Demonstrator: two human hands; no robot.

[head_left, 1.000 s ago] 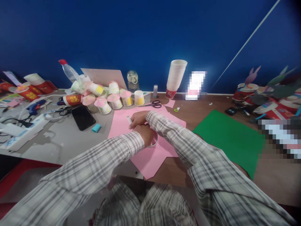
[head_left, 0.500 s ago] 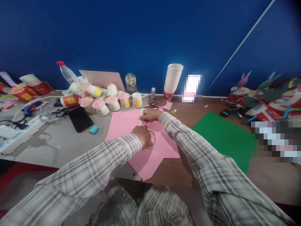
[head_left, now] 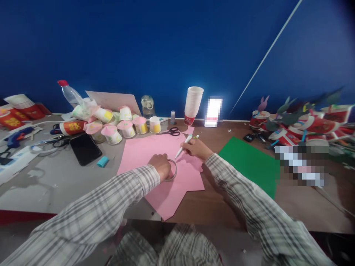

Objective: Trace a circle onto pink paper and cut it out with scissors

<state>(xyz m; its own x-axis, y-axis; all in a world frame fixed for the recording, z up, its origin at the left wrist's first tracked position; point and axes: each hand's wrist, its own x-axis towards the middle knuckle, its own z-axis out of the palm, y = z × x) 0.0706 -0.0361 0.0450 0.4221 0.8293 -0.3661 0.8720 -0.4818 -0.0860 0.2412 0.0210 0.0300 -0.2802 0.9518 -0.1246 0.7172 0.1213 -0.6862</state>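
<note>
A sheet of pink paper (head_left: 155, 197) lies across the join of the grey and brown table surfaces. My left hand (head_left: 161, 166) is closed at the left side of a thin grey ring (head_left: 175, 170), which rests flat on the pink sheet. Some of its fingers are hidden from me. Just to the right, my right hand (head_left: 197, 148) grips a white marker pen (head_left: 181, 147) with a green end. The pen slants, its tip down by the ring's upper right edge; whether it touches the paper I cannot tell. Black-handled scissors (head_left: 174, 131) lie beyond the sheet.
Decorated paper cups (head_left: 127, 129) cluster at the back left, near a black phone (head_left: 85, 149) and a turquoise cap (head_left: 102, 162). A tall cup stack (head_left: 193, 105) stands behind. Green paper (head_left: 249, 166) is on the right, with rabbit-eared cups (head_left: 260, 117) beyond it.
My right hand has moved right, away from my left hand, and the pen has gone from upright to slanting, tip down by the ring. My left hand stays at the ring. The view has shifted slightly.
</note>
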